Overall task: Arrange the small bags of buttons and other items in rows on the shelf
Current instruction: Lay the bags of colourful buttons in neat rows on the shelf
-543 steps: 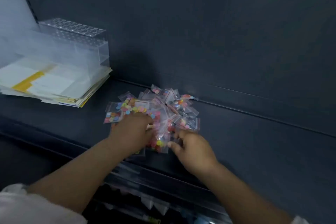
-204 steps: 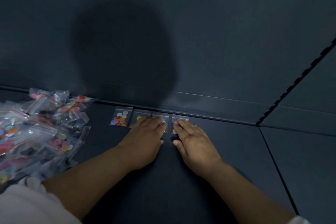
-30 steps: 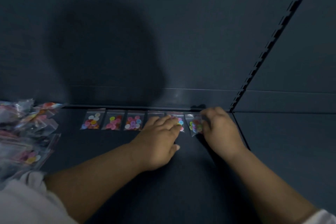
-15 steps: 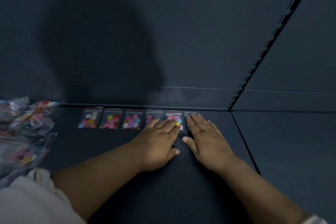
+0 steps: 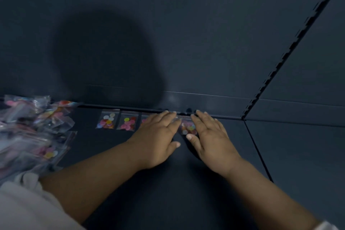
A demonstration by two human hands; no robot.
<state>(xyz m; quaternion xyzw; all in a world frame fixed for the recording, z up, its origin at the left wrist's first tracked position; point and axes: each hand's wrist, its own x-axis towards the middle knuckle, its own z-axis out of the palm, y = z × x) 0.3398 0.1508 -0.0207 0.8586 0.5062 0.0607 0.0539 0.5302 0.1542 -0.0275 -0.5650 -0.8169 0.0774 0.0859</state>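
Pressing flat, fingers straight and holding nothing, the left hand and the right hand lie on the dark shelf. Four small clear bags of coloured buttons show in one row along its back edge, long axes pointing to the back wall. One loose bag pile lies left.

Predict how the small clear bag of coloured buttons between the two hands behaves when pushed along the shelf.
The small clear plastic bag of coloured buttons lies flat, so it will probably slide, not roll. Its thin film looks floppy, likely buckling if pushed at one edge. Loose buttons inside may shift.
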